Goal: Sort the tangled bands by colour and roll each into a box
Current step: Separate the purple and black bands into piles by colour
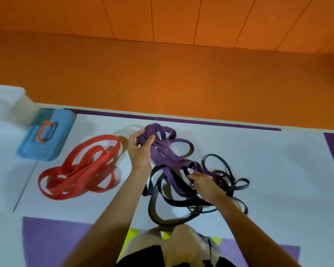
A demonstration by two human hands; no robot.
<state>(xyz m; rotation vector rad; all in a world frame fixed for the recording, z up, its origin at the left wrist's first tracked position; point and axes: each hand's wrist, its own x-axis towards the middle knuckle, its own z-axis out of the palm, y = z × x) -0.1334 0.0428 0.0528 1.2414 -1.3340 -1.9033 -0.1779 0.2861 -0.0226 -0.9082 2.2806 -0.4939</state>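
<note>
Purple bands [163, 151] sit mid-mat [268, 160], tangled with black bands [237, 185]. My left grip [139, 151] clenches their far end; right grip [204, 185] pinches purple strands among the black. Red bands [81, 170] lie apart toward the left edge, near blue box [46, 135].

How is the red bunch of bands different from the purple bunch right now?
The red bands lie alone on the mat, touched by nothing; the purple bands are gripped by the left hand and the right hand. The red bands are free of other colours; the purple bands are knotted into the black bands. The red bands lie flat; the purple bands seem raised at one end. Both are loose, unrolled loops.
</note>
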